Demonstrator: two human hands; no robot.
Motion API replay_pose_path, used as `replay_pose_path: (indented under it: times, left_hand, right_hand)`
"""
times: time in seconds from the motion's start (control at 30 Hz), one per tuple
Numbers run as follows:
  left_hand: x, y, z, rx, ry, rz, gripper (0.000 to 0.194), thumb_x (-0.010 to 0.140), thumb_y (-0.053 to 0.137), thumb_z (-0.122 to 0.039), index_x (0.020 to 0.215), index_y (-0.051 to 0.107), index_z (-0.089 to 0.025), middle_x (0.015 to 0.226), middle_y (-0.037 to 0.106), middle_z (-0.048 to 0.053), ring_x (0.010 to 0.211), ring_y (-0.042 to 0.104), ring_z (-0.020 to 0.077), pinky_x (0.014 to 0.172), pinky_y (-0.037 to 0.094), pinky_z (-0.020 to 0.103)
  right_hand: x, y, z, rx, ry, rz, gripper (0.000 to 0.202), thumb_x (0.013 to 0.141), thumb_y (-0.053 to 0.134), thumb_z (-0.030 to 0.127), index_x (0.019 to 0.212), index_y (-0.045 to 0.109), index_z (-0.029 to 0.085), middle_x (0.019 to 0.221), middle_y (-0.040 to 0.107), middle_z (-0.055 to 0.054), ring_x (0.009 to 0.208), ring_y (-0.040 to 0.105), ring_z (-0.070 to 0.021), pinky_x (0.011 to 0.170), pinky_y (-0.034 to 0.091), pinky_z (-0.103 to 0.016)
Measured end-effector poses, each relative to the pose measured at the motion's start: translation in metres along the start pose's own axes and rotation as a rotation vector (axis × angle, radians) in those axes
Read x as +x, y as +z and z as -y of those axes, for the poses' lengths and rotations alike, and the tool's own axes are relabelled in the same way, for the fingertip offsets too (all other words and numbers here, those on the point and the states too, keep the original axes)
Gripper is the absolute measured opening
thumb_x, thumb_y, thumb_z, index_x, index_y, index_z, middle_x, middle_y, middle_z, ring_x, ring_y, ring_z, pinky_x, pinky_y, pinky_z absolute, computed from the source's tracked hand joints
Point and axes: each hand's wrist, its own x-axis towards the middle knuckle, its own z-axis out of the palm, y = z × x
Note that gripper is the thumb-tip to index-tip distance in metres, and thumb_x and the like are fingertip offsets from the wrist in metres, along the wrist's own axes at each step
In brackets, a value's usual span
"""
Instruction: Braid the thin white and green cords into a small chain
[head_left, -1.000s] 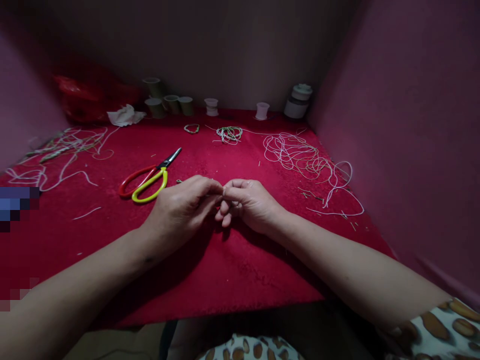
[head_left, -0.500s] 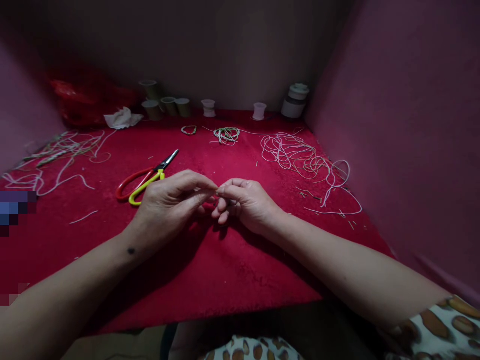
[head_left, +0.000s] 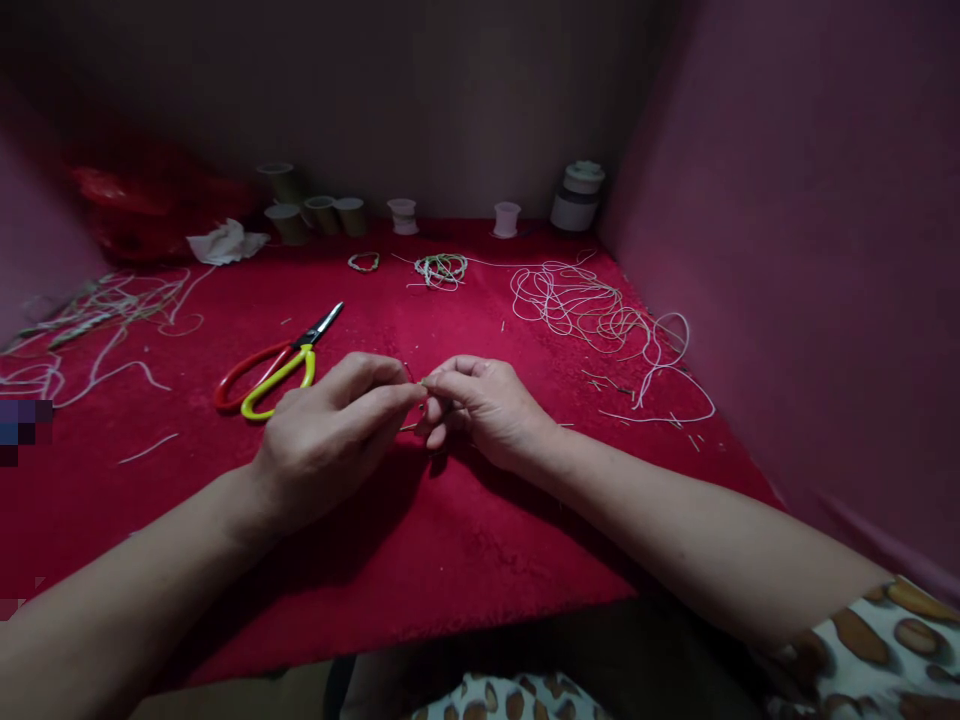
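My left hand (head_left: 322, 420) and my right hand (head_left: 480, 400) meet tip to tip above the red cloth, each closed in a pinch. Between the fingertips a tiny green bit of thin cord (head_left: 424, 382) shows; most of it is hidden by the fingers. A pale cord end (head_left: 566, 425) pokes out beside my right wrist. Just beyond my left hand lie scissors (head_left: 281, 372) with one red and one yellow handle, their blades pointing away. Farther back are a small braided cord loop (head_left: 364, 262) and a coiled bundle of green and white braided cord (head_left: 441, 269).
Tangled white cord (head_left: 574, 300) spreads on the right, with short clippings near it. More loose cord (head_left: 124, 310) covers the left. Along the back stand several spools (head_left: 285, 225), a lidded jar (head_left: 577, 197), crumpled tissue (head_left: 227, 243) and a red plastic bag (head_left: 150, 205). Walls rise at both sides.
My left hand has turned, its knuckles now bent more tightly, while the fingertips still meet. A bit of green cord shows at the pinch. The whole view has shifted slightly.
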Motion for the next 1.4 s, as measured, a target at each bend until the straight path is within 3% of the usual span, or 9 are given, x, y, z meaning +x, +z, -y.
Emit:
replay_pose_path:
  times: [0.17, 0.43, 0.63, 0.87, 1.4]
  left_hand:
    - [0.0014, -0.0038, -0.0023, -0.084, 0.074, 0.049, 0.016, 0.096, 0.053, -0.01, 0.098, 0.067, -0.018, 0.094, 0.073, 0.009, 0.075, 0.071, 0.0155, 0.062, 0.054, 0.022]
    - [0.0005, -0.001, 0.0002, -0.093, 0.032, 0.074, 0.019, 0.096, 0.051, -0.011, 0.098, 0.068, -0.018, 0.095, 0.075, 0.011, 0.076, 0.074, 0.0182, 0.061, 0.056, 0.024]
    - [-0.0011, 0.0002, -0.0011, -0.103, -0.073, 0.098, 0.017, 0.099, 0.05, -0.019, 0.097, 0.067, -0.022, 0.1, 0.076, 0.012, 0.076, 0.075, 0.0194, 0.06, 0.057, 0.025]
    - [-0.0034, 0.0022, -0.0027, -0.206, -0.157, 0.068, 0.012, 0.097, 0.056, -0.019, 0.1, 0.066, -0.025, 0.104, 0.074, 0.008, 0.086, 0.075, 0.0181, 0.073, 0.059, 0.026]
    - [0.0001, 0.0002, -0.0014, -0.203, -0.169, 0.135, 0.018, 0.099, 0.05, -0.022, 0.095, 0.067, -0.026, 0.108, 0.075, 0.007, 0.083, 0.075, 0.0162, 0.071, 0.059, 0.023]
  right_hand:
    - [0.0002, -0.001, -0.0015, -0.024, -0.051, -0.001, 0.016, 0.082, 0.06, 0.011, 0.068, 0.055, 0.016, 0.054, 0.062, 0.004, 0.04, 0.06, -0.0094, 0.041, 0.048, -0.018]
    - [0.0003, -0.0027, -0.002, -0.048, -0.053, 0.02, 0.016, 0.085, 0.061, 0.015, 0.07, 0.055, 0.017, 0.055, 0.062, 0.004, 0.042, 0.06, -0.0095, 0.044, 0.051, -0.019]
    - [0.0013, -0.0039, -0.0036, -0.033, -0.065, 0.023, 0.014, 0.085, 0.06, 0.015, 0.072, 0.056, 0.016, 0.057, 0.063, 0.003, 0.042, 0.062, -0.0097, 0.043, 0.049, -0.018]
    - [0.0016, -0.0033, -0.0037, -0.007, -0.069, 0.03, 0.012, 0.085, 0.061, 0.015, 0.074, 0.057, 0.016, 0.059, 0.064, 0.003, 0.045, 0.065, -0.0108, 0.046, 0.052, -0.019]
    - [0.0004, -0.0037, -0.0032, -0.003, -0.07, 0.029, 0.016, 0.086, 0.069, 0.023, 0.075, 0.06, 0.015, 0.06, 0.064, 0.003, 0.046, 0.065, -0.0105, 0.046, 0.052, -0.019]
